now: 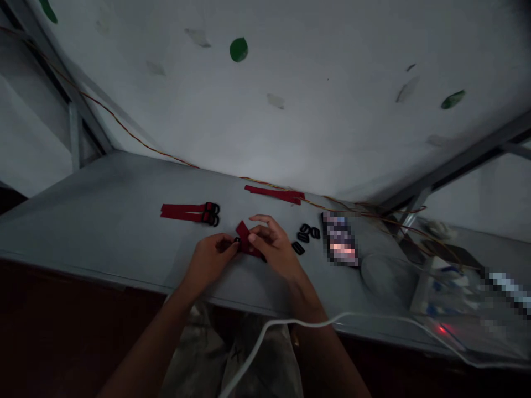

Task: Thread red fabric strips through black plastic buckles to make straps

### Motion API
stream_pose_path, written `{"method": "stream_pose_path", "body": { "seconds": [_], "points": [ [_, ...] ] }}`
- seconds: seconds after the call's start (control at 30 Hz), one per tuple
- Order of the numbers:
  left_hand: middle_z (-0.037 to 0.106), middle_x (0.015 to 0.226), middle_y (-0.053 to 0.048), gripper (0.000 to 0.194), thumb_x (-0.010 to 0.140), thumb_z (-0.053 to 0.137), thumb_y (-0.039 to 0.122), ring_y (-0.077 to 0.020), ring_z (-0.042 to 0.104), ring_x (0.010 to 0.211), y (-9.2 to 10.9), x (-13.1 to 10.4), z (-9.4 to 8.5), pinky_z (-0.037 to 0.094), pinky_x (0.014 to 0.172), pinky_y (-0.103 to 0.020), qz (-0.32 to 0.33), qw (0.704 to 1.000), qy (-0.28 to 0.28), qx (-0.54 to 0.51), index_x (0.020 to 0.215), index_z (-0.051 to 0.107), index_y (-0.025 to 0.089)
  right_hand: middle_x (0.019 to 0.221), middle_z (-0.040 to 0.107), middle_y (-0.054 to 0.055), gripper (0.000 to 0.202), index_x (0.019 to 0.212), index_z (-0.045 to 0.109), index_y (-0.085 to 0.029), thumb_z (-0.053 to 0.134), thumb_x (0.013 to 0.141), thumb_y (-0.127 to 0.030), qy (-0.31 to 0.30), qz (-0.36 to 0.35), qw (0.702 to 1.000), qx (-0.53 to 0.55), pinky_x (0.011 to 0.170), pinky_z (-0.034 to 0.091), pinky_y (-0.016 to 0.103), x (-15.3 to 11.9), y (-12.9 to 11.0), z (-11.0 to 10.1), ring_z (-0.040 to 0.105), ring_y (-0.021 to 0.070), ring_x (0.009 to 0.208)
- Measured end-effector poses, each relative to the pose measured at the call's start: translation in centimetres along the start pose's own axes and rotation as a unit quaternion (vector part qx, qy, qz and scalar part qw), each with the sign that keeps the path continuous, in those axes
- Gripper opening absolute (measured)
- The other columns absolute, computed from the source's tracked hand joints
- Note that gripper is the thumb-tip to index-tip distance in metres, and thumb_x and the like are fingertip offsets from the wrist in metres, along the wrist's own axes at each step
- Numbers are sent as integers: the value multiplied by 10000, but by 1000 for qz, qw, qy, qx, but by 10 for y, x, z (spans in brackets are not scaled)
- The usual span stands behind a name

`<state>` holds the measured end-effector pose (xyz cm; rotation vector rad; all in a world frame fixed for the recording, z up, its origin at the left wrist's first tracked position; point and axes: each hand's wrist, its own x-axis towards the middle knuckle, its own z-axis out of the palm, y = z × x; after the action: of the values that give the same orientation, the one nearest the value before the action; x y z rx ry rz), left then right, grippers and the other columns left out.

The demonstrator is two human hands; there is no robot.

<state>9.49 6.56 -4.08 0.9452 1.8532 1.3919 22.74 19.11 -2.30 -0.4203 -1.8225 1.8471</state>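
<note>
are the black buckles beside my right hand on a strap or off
Off: the black buckles lie on the grey table with no red strap through them.

Both forearms reaching forward, left hand [213, 255] pinching, right hand [271, 241] close beside, its fingers curled

A grey table [124, 221] meets a white wall [332, 132] bearing green leaf shapes [239, 50], dimly lit.

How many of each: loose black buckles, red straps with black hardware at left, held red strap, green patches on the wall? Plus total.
Loose black buckles: 4
Left red straps: 2
Held red strap: 1
Green patches: 3
Total: 10
</note>
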Motion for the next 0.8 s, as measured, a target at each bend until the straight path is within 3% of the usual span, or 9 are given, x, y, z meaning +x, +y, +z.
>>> {"method": "stream_pose_path", "body": {
  "seconds": [0.1, 0.2, 0.33, 0.43, 0.53, 0.63, 0.8],
  "points": [
    [749, 775, -39, 237, 844, 623, 389, -194, 683, 714, 1, 0, -1, 451, 653, -268, 12, 997, 13, 71, 850, 725, 176, 843, 619, -2, 224, 1033, 649, -218, 657, 902, -400, -20, -2, 997, -70, 699, 452, 234, 1, 0, 4, 574, 114, 754],
    [748, 768, -33, 224, 842, 622, 380, -193, 681, 710, 3, -2, 1, 442, 648, -269, 16, 994, 28, 108, 817, 727, 184, 776, 593, -2, 245, 872, 647, -187, 646, 909, -429, -7, -18, 998, -66, 667, 442, 230, 0, -4, 3, 543, 106, 702],
    [754, 798, -32, 232, 854, 610, 383, -187, 686, 727, 3, -3, 4, 465, 683, -268, 18, 995, 26, 91, 858, 733, 186, 772, 590, -18, 247, 1023, 644, -220, 680, 884, -421, 14, -27, 999, -25, 600, 431, 223, -1, -8, 0, 527, 100, 642],
    [763, 844, -43, 232, 840, 617, 373, -199, 692, 763, 0, -2, 3, 475, 695, -273, 26, 994, 30, 97, 893, 744, 186, 882, 691, 21, 258, 1100, 693, -217, 654, 899, -373, -4, -16, 994, -105, 711, 490, 260, -3, -9, 2, 626, 138, 772],
    [768, 878, -47, 231, 833, 606, 347, -210, 702, 796, -2, -2, 2, 493, 712, -278, 21, 997, 21, 71, 936, 744, 193, 983, 749, 49, 219, 1048, 749, -213, 618, 898, -304, 12, -4, 971, -238, 789, 509, 306, -7, -11, 6, 677, 186, 879],
    [771, 947, -58, 233, 830, 609, 316, -219, 714, 856, -5, -1, 1, 513, 772, -293, 19, 999, 16, 46, 984, 738, 200, 926, 764, 38, 181, 956, 777, -225, 626, 858, -241, 58, 7, 938, -343, 745, 506, 317, -12, -12, 10, 691, 200, 822],
    [768, 968, -83, 269, 868, 599, 383, -232, 720, 856, -8, -1, 2, 529, 802, -323, 32, 999, 17, 41, 1005, 728, 190, 878, 766, 42, 134, 914, 787, -224, 677, 847, -260, 73, 3, 925, -374, 733, 504, 315, -14, -11, 11, 697, 199, 780]
  ]
}}
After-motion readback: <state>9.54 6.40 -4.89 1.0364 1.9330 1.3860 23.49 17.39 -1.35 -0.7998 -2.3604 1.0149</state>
